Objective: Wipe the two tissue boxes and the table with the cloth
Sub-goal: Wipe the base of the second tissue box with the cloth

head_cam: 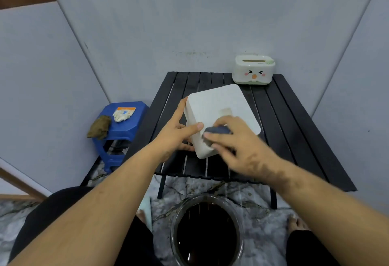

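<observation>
A plain white tissue box [219, 107] is tilted up above the black slatted table [290, 131]. My left hand [176, 133] grips its left side, thumb across the near face and fingers underneath. My right hand [233, 139] holds a dark grey cloth [216, 131] and presses it against the box's near edge. A second tissue box [253, 70], white with a cartoon face, stands at the table's back right corner, apart from both hands.
A blue plastic stool [124, 126] stands left of the table with a brown rag [100, 126] and a small packet on it. On the floor between my legs sits a round basin [207, 232] of dark water. Grey walls close in on three sides.
</observation>
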A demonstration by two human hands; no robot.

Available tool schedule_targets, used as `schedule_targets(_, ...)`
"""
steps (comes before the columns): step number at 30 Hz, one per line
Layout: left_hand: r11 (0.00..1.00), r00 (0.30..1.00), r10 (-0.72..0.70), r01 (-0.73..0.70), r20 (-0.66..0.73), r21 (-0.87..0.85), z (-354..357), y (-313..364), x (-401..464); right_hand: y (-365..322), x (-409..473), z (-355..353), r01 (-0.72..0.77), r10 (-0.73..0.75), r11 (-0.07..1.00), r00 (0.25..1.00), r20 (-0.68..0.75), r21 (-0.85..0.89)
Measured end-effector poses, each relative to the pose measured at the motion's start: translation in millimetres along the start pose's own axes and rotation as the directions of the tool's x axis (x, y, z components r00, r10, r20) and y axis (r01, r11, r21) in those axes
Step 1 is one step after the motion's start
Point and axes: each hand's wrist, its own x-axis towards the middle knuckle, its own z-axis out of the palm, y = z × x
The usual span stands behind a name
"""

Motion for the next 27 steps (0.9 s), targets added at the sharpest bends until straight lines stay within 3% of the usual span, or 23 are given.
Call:
schedule_targets(3, 0.999, 0.999, -0.037, 0.037, -0.016, -0.019, 0, 0, 2, 51, -10, -32, -0.292, 0.292, 0.956, 0.945, -0.145, 0.022)
schedule_targets(5, 0.998, 0.998, -0.053, 0.052, -0.020, -0.033, -1, 0, 3, 73, -19, -49, -0.449, 0.474, 0.877, 0.868, -0.147, 0.172)
schedule_targets(8, 0.997, 0.998, -0.058, 0.056, -0.028, -0.047, 0, 0, 4, 81, -27, -52, -0.455, 0.551, 0.782, 0.825, -0.130, 0.427)
schedule_targets(11, 0.995, 0.996, -0.075, 0.072, -0.039, -0.072, 0, -2, 6, 75, -34, -36, -0.465, 0.629, 0.621, 0.776, -0.047, 0.631)
schedule_targets(16, 0.991, 0.992, -0.109, 0.103, -0.063, -0.089, -1, -5, 8, 57, -46, -4, -0.458, 0.757, 0.409, 0.654, -0.013, 0.789)
schedule_targets(23, 0.989, 0.990, -0.129, 0.124, -0.057, -0.081, -1, -2, 6, 41, -42, 11, -0.537, 0.767, 0.583, 0.611, -0.196, 0.610)
schedule_targets(27, 0.988, 0.988, -0.139, 0.133, -0.068, -0.079, -1, -4, 6, 42, -35, -4, -0.503, 0.693, 0.701, 0.647, -0.318, 0.506)
